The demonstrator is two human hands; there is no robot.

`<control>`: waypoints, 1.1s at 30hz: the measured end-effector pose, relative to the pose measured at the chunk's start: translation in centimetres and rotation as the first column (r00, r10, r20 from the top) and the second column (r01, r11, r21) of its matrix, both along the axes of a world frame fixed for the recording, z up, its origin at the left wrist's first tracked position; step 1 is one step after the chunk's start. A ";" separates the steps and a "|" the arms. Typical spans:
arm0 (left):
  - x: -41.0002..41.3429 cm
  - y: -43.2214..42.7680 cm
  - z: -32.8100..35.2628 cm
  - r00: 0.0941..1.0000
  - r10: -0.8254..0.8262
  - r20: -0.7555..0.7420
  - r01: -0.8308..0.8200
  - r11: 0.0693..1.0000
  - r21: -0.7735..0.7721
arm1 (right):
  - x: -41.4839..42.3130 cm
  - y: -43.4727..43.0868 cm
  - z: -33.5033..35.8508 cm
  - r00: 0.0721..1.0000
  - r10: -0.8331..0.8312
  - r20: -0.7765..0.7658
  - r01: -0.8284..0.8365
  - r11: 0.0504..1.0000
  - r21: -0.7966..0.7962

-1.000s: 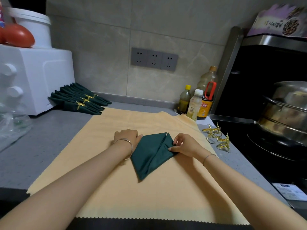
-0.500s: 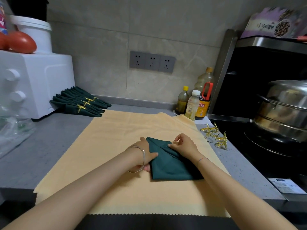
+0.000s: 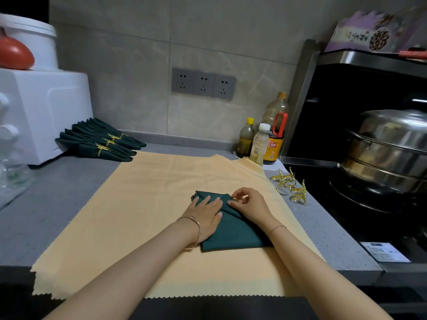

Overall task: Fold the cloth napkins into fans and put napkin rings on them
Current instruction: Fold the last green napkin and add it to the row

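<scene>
A dark green napkin (image 3: 233, 232), partly folded, lies on a yellow cloth (image 3: 147, 204) spread over the grey counter. My left hand (image 3: 205, 212) presses flat on the napkin's left part with straight fingers. My right hand (image 3: 250, 205) rests on its upper right edge, thumb and fingers pinching a fold near the top. Several gold napkin rings (image 3: 290, 184) lie on the counter to the right of the yellow cloth. A pile of finished green napkin fans (image 3: 99, 140) with gold rings sits at the back left.
A white appliance (image 3: 39, 112) stands at the left with a white bucket (image 3: 34, 40) on top. Three bottles (image 3: 263, 139) stand by the wall. A steel steamer pot (image 3: 390, 148) sits on the black stove at the right. A clear plastic bag (image 3: 13, 179) lies at far left.
The napkin has turned from a downward-pointing triangle to a shape with a flat near edge. My left hand moved from its left side onto its top and now presses flat.
</scene>
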State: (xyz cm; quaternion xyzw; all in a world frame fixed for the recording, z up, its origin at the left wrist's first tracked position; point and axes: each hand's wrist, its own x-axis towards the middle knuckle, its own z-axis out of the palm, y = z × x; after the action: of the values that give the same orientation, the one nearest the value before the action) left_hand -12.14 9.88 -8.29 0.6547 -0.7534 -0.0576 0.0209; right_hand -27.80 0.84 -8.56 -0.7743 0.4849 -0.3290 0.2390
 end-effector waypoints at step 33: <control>3.7 6.5 2.3 0.968 -0.243 0.065 0.248 0.966 -0.069 | -8.2 9.0 0.8 0.779 0.115 -0.616 -0.334 0.908 -0.253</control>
State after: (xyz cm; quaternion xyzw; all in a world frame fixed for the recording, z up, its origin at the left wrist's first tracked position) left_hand -8.39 16.42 -5.95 0.5564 -0.8306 -0.0124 0.0177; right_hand -36.04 9.79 -7.81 -0.9201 0.3713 -0.1220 -0.0259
